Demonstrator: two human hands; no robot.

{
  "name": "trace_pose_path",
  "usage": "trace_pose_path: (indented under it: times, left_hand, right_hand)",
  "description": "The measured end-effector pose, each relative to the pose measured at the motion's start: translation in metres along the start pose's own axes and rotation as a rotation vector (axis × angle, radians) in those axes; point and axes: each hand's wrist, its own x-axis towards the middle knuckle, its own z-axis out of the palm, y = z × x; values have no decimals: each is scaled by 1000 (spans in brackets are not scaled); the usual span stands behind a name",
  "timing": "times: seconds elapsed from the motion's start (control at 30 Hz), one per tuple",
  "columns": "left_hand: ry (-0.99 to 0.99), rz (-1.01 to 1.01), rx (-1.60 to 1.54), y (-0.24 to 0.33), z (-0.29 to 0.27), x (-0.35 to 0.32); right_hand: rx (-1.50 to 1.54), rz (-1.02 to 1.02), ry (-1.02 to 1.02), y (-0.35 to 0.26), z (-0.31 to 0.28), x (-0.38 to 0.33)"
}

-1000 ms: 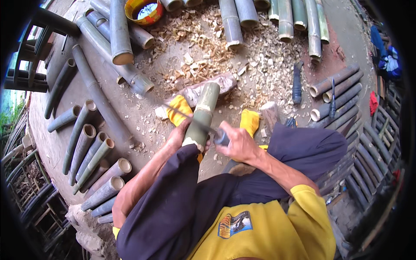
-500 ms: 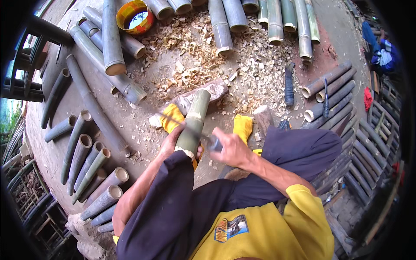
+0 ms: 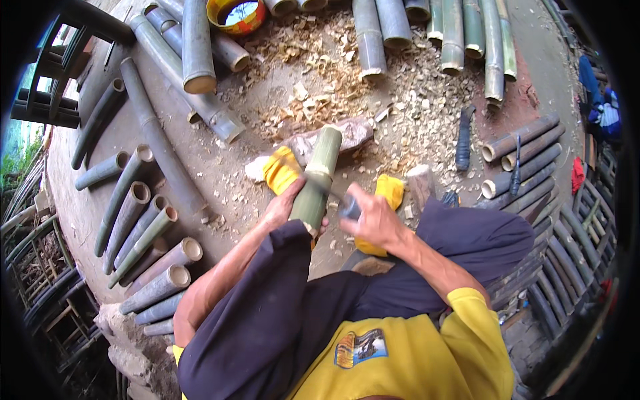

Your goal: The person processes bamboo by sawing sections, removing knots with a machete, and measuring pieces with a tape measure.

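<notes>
Head view: a green bamboo tube [image 3: 309, 205] slants from the left knee [image 3: 293, 240] up and slightly right. The left hand [image 3: 287, 203], nearer, wraps its lower part. Just right, the right hand's [image 3: 375, 219] fingers curl round a knife [image 3: 349, 209], its blade blurred across the tube.

A seated person [image 3: 413, 353] holds a bamboo tube [image 3: 311, 207] in the left hand [image 3: 285, 204] and a blurred knife [image 3: 349, 209] across it in the right hand [image 3: 375, 221]. Chips [image 3: 320, 100] lie beyond the tube, poles [image 3: 155, 139] to its left.
</notes>
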Motion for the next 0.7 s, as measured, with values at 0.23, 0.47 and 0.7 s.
trace_pose_path:
  times: [0.23,0.47,0.7]
  left_hand:
    - [-183,-44,-92,3,-13,9]
    - [-113,51,-133,-4,5,1]
    - [-205,-40,-244,-1,2,2]
  right_hand:
    - [2,11,-64,8,-3,8]
    - [-3,64,13,17,-1,14]
    - [-37,-21,26,11,0,15]
